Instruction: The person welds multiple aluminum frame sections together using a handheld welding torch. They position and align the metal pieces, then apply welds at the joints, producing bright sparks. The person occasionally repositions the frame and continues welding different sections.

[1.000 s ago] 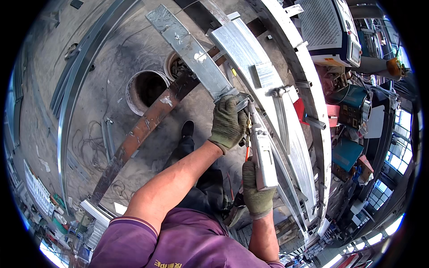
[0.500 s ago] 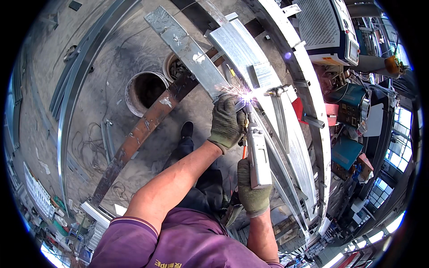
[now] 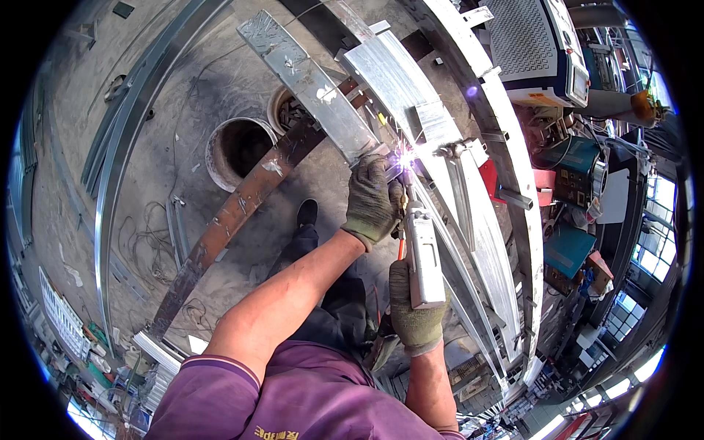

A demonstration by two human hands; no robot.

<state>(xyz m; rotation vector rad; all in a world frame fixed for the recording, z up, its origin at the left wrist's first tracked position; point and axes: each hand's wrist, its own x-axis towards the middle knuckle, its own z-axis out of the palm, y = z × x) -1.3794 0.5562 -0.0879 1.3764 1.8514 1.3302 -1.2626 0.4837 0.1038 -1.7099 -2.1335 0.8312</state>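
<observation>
My right hand (image 3: 418, 315), in a dark olive glove, wraps round the rear of a light grey handheld welding torch (image 3: 425, 253). The torch's tip meets a bright violet-white arc with sparks (image 3: 402, 156) beside the galvanised metal profiles. My left hand (image 3: 371, 196), gloved alike, is closed just left of the torch's nozzle, by the lower end of a wide steel channel (image 3: 312, 92). What its fingers grip is hidden. A hammer (image 3: 459, 187) lies on the flat metal profiles (image 3: 400, 77) right of the arc.
A rusty steel beam (image 3: 220, 231) crosses under the work from lower left. Two round buckets (image 3: 218, 158) stand on the floor beyond it. A long white frame beam (image 3: 522, 242) curves along the right, with a white machine cabinet (image 3: 524, 44) behind. Cables (image 3: 150, 242) lie at left.
The spray of sparks has shrunk, and the arc looks slightly smaller. The torch and both hands hold almost the same place.
</observation>
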